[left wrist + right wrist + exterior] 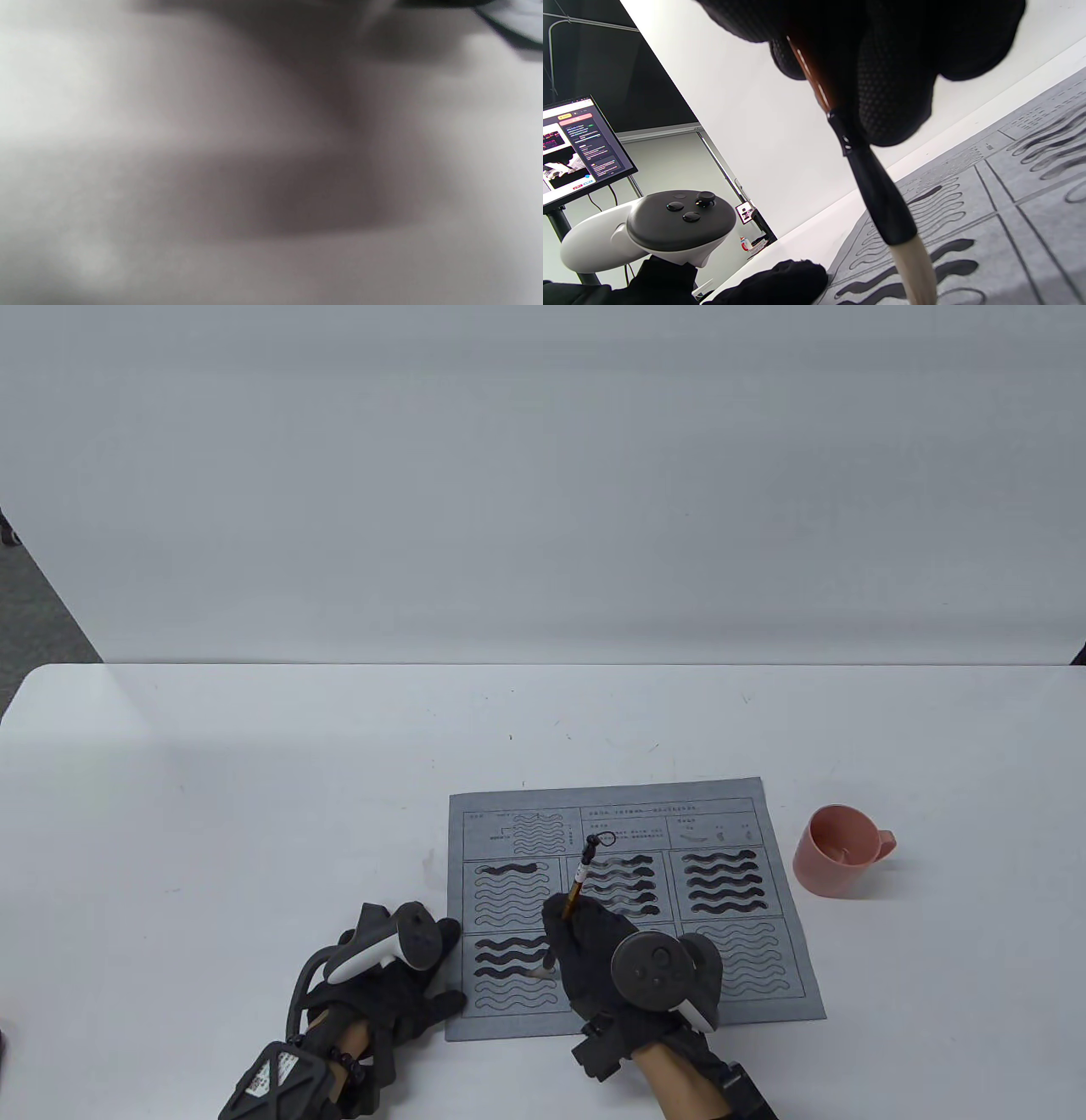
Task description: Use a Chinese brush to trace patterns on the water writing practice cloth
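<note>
A grey practice cloth (780,976) with printed wavy patterns lies on the white table (254,780); several waves are darkened with water. My right hand (585,950) grips a Chinese brush (580,882) upright, and its pale tip (538,974) touches the lower-left panel. In the right wrist view the brush (878,199) hangs from my gloved fingers (895,84) down to the cloth (1018,237). My left hand (407,993) rests flat at the cloth's left edge, fingertips on it; it also shows in the right wrist view (772,284). The left wrist view is a blur.
A pink cup (838,850) stands on the table to the right of the cloth. A monitor (577,144) on a stand shows at the left of the right wrist view, beyond the table edge.
</note>
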Demonstrator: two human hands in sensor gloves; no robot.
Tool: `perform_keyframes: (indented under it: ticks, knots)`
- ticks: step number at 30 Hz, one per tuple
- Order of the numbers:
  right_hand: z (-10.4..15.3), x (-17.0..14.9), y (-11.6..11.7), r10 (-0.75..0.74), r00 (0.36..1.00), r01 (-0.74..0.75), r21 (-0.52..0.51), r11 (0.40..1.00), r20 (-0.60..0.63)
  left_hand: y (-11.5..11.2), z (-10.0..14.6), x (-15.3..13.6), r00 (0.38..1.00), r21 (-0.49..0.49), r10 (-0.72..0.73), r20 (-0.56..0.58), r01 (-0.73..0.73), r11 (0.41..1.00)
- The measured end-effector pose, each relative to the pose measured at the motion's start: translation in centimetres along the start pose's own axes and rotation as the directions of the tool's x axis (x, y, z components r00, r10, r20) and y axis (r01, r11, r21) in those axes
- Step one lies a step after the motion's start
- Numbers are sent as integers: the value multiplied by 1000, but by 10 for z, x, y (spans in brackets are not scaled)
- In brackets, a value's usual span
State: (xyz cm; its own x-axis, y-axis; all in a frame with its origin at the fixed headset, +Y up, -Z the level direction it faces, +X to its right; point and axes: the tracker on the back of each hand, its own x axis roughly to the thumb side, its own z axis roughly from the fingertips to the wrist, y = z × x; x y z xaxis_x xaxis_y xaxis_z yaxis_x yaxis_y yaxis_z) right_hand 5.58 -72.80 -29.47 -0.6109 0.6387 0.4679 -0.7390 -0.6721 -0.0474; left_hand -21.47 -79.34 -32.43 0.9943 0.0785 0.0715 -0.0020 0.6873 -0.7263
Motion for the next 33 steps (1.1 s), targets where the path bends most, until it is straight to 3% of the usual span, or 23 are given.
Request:
perform_keyframes:
  ticks: [33]
  knots:
    - [0,-3,-4,26,1000,-26,-29,999,-13,0,0,0,1000,1,-1,0,1,1000]
